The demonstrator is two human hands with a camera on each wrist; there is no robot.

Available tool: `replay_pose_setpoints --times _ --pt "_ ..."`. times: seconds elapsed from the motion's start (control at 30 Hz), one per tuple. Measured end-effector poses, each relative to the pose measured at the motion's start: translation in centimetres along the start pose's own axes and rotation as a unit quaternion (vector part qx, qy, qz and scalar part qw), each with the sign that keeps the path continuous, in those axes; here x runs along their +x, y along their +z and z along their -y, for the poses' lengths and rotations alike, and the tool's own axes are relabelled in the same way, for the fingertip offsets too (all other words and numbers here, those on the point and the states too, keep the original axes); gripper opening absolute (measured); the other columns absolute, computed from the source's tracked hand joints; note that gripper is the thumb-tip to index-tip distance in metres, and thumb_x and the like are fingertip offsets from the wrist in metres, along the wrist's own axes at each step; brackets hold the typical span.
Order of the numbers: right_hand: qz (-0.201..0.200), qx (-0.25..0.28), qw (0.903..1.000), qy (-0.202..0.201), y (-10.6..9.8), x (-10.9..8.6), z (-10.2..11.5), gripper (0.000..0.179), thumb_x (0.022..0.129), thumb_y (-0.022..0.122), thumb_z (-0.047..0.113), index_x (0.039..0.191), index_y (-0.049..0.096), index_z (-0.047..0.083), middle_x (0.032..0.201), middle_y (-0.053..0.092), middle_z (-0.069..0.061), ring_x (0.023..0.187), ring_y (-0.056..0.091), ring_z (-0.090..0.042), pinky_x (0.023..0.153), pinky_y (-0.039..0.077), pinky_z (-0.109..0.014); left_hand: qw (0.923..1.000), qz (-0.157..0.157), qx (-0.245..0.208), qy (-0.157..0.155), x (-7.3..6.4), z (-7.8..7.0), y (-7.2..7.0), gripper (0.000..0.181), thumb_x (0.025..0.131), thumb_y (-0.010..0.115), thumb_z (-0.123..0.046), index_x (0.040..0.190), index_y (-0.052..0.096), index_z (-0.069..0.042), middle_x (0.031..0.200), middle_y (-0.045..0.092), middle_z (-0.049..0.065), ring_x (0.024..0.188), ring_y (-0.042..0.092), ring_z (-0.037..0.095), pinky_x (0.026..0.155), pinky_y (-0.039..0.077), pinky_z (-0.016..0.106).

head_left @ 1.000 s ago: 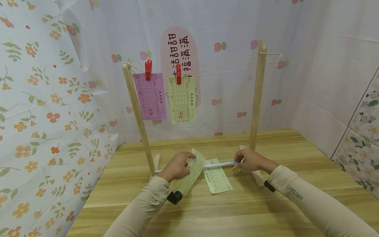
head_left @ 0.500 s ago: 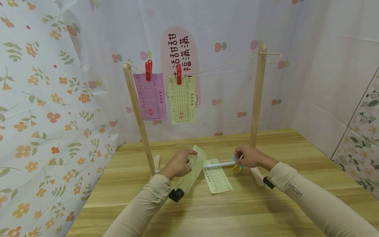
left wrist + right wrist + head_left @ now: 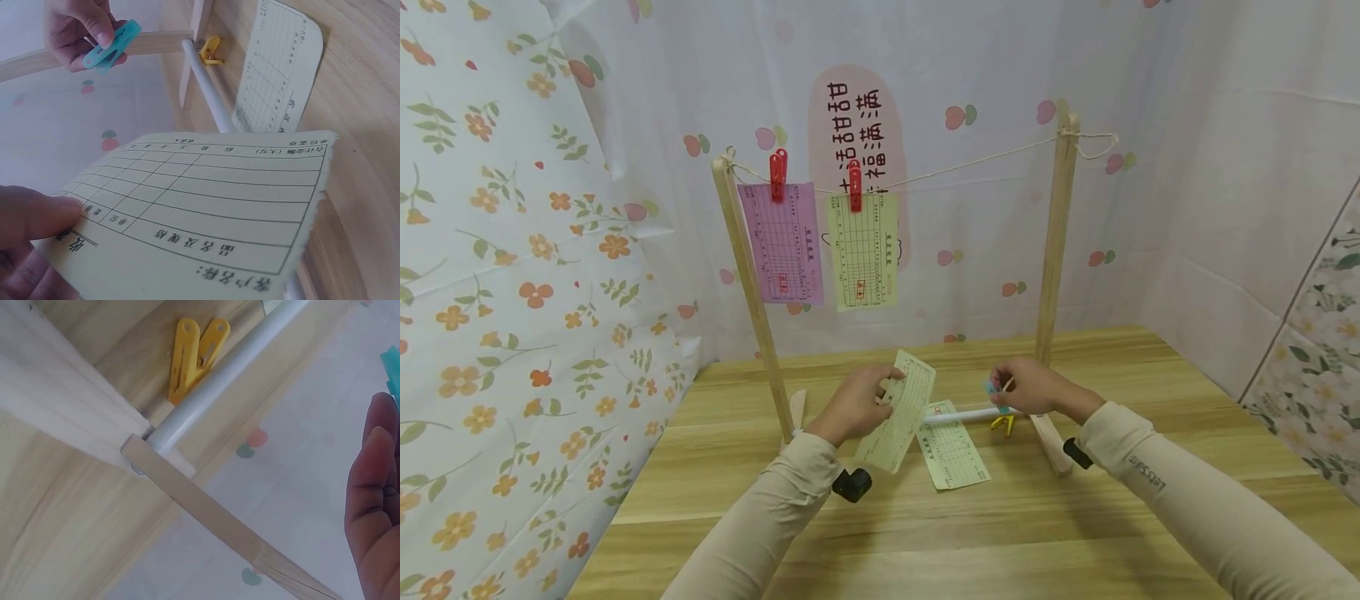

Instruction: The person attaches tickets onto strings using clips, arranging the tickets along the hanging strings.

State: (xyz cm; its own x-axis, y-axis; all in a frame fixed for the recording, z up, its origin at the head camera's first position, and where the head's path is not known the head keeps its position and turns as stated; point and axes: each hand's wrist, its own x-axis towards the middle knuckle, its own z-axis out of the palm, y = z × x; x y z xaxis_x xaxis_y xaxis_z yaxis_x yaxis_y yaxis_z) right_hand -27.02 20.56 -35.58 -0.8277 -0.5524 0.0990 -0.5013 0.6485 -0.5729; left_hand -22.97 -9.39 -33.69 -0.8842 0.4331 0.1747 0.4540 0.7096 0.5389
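My left hand (image 3: 859, 403) pinches a pale yellow printed receipt slip (image 3: 901, 417) by its left edge, holding it tilted above the table. In the left wrist view the thumb lies on the slip's printed face (image 3: 206, 194). My right hand (image 3: 1036, 388) grips a turquoise clothespin (image 3: 112, 47) between thumb and fingers, raised over the rod's right end. Another pale yellow slip (image 3: 953, 454) lies on the table, partly under the white rod (image 3: 973, 415). A yellow clothespin (image 3: 194, 359) lies beside the rod, near the right post's foot.
Two wooden posts (image 3: 1054, 250) carry a sagging string (image 3: 970, 165). Red clothespins (image 3: 778, 177) hold a purple slip (image 3: 784, 246) and a yellow-green slip (image 3: 863, 254) on its left half. A patterned curtain (image 3: 985, 275) hangs behind the wooden table (image 3: 925, 542).
My left hand has lifted the slip up and slightly right. My right hand has risen a little with the turquoise clothespin, away from the yellow one on the table.
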Motion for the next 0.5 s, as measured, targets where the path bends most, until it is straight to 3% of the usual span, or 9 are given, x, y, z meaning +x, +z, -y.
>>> replay_pose_setpoints --times 0.13,0.5 --pt "-0.008 -0.004 1.0000 -0.003 -0.3 0.1 0.2 0.011 0.088 0.067 0.003 0.084 0.058 0.004 0.087 0.062 -0.004 0.082 0.062 -0.020 0.075 0.056 -0.036 0.9999 -0.012 -0.006 -0.006 0.2 -0.3 -0.2 0.047 0.083 0.069 0.006 0.128 0.060 -0.006 0.123 0.061 0.014 0.096 0.064 0.026 0.070 0.055 0.032" --pt "-0.016 -0.002 0.9999 0.002 -1.0 0.4 1.1 0.009 0.089 0.067 0.005 0.086 0.059 0.004 0.088 0.063 -0.005 0.083 0.064 -0.021 0.076 0.056 -0.037 0.9993 -0.031 0.009 0.017 0.9 -1.0 -0.6 0.052 0.078 0.062 0.011 0.128 0.058 -0.004 0.129 0.056 0.014 0.097 0.064 0.025 0.073 0.054 0.032"
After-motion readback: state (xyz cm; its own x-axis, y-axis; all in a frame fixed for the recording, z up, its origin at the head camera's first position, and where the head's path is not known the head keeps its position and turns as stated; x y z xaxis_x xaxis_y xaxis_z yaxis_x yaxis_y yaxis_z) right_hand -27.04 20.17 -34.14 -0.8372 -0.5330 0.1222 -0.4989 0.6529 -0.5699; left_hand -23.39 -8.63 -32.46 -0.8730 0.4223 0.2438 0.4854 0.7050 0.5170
